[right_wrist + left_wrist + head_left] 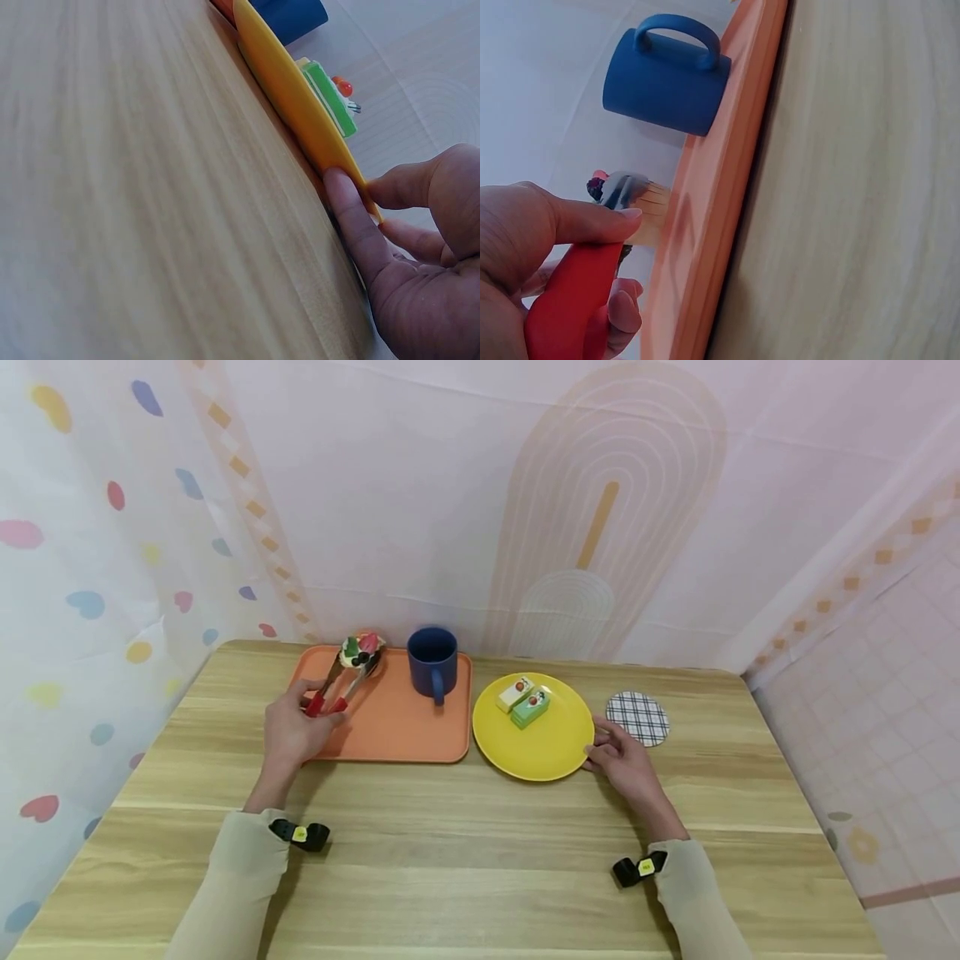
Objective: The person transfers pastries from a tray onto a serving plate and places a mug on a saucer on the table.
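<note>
My left hand [296,727] grips red-handled tongs [574,300] over the left part of an orange tray [397,739]. Between the tong tips is a toy tart [360,650] with a ridged tan base and fruit on top; whether its base touches the tray I cannot tell. A blue mug [432,664] stands on the tray, right of the tart. At the right, my right hand [622,764] pinches the rim of a yellow plate [532,760] between thumb and fingers. The plate bears a pale yellow cake slice [512,695] and a green cake slice [529,710], side by side.
Just beyond my right hand lies a round checked coaster [637,718]. Everything stands on a wood-grain table [450,877], whose back edge meets a patterned cloth backdrop [405,527]. The tray and plate sit close together.
</note>
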Tool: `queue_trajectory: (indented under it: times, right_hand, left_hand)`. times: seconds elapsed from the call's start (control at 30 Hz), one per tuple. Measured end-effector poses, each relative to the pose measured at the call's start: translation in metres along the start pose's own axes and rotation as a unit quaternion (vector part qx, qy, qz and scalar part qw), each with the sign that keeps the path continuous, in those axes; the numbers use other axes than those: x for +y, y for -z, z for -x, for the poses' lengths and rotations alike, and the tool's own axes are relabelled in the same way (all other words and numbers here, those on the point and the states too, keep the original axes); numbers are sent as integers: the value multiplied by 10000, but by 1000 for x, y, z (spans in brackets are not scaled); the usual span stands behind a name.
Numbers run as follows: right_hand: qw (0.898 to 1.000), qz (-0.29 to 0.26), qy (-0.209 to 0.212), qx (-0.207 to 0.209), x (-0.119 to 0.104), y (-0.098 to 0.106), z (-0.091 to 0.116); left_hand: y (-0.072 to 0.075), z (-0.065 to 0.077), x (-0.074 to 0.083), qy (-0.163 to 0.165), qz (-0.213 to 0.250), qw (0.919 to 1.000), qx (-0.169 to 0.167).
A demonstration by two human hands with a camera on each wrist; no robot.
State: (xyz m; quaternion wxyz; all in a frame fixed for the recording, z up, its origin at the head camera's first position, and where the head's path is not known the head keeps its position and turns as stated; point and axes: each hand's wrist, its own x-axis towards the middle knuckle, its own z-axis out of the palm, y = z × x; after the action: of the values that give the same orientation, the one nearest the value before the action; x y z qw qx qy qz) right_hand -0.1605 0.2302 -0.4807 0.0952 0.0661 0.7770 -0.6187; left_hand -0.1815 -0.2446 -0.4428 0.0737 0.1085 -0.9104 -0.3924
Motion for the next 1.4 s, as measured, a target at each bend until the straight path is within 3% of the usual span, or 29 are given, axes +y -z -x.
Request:
queue_trajectory:
  times: [0.33,0.7,0.97,1.4]
  right_hand:
    - [9999,92,-39,11,1,-1,2]
    - [10000,-8,-3,-18,4,-4,1]
    - [10000,2,53,45,1,-2,-2]
    - [10000,-3,-19,11,-2,-1,0]
  left_hand:
    - [5,10,7,-308,51,9995,51]
    - [8,22,13,-391,69,9992,52]
    - [13,24,18,-400,141,9991,-18]
    - [26,29,31,-701,109,9975,-19]
